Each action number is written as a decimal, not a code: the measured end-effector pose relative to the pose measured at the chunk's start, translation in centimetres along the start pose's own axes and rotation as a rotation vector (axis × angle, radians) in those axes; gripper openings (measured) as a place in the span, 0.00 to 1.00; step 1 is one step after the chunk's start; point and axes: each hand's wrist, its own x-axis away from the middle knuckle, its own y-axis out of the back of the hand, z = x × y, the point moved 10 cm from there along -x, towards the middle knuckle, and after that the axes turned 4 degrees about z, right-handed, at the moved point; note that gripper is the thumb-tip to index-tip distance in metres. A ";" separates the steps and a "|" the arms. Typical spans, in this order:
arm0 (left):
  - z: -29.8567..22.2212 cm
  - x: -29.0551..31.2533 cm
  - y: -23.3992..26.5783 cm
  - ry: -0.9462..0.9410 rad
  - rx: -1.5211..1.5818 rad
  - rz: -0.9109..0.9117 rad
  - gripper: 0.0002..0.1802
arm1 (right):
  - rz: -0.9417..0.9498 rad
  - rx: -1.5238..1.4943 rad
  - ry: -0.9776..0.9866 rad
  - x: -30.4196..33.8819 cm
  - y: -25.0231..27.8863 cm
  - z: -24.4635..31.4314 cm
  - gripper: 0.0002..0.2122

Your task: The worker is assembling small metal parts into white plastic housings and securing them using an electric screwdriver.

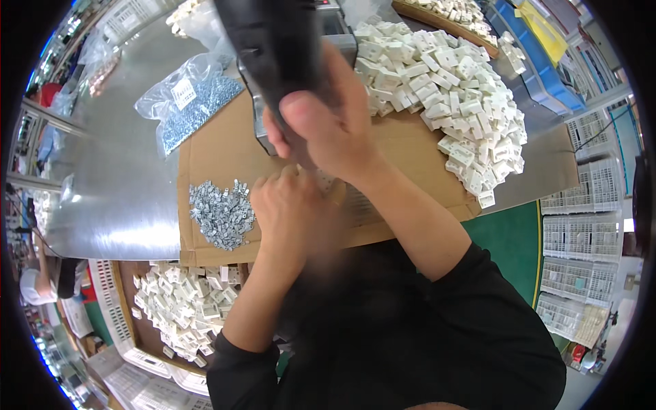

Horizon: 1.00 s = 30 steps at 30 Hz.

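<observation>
My right hand [335,126] is wrapped round a black electric screwdriver [277,48], which rises toward the top edge and is slightly blurred. Its tip is hidden behind my hands. Just below it, my left hand [288,208] rests low over the cardboard sheet [403,147] with curled fingers; what they hold is out of sight. A heap of small grey metal pieces [222,213] lies on the cardboard, left of my left hand. White plastic parts [451,89] form a large pile at the far right.
A clear bag of small metal screws [198,99] lies at the far left of the metal table [116,171]. Below the table edge, a crate [107,290] holds more white parts. A grey metal box [262,123] stands behind my hands. White baskets [581,225] line the right.
</observation>
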 end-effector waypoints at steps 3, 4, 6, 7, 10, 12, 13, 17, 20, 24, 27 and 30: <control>-0.3 -0.1 -0.1 0.037 -0.047 0.007 0.21 | 0.054 0.135 -0.083 -0.1 -0.2 -0.2 0.24; -0.1 -0.2 -0.3 0.067 -0.092 0.033 0.22 | 0.094 0.180 -0.078 -0.2 -0.5 -0.2 0.27; -0.4 -0.5 0.1 0.033 -0.111 -0.002 0.22 | 0.057 0.184 -0.031 0.8 0.5 1.6 0.27; 0.1 -0.2 0.1 0.023 -0.141 -0.027 0.21 | 0.030 0.163 0.003 1.5 1.2 2.1 0.28; 2.4 3.8 5.3 -0.047 0.116 -0.324 0.20 | 0.056 0.688 0.074 4.7 5.8 7.9 0.23; 5.1 7.4 7.4 0.040 0.127 -0.238 0.19 | -0.002 1.213 -0.006 7.7 9.6 13.4 0.15; 8.2 10.6 8.5 0.129 0.183 -0.252 0.19 | -0.003 1.418 -0.116 8.5 10.5 14.4 0.13; 16.3 19.6 11.4 0.675 -0.449 0.097 0.22 | 0.118 1.723 -0.485 12.4 14.7 13.0 0.10; 17.2 20.1 12.7 0.738 -0.483 0.100 0.19 | 0.176 1.778 -0.637 13.1 15.8 11.6 0.10; 13.9 13.2 9.9 0.473 0.043 -0.222 0.09 | 0.249 1.759 -0.717 12.9 15.8 10.3 0.12; 10.6 6.9 7.3 0.325 0.136 -0.201 0.10 | 0.307 1.800 -0.697 13.0 15.6 10.2 0.15; 10.0 4.2 5.3 0.256 0.110 -0.111 0.08 | 0.353 1.764 -0.704 12.6 14.9 9.9 0.17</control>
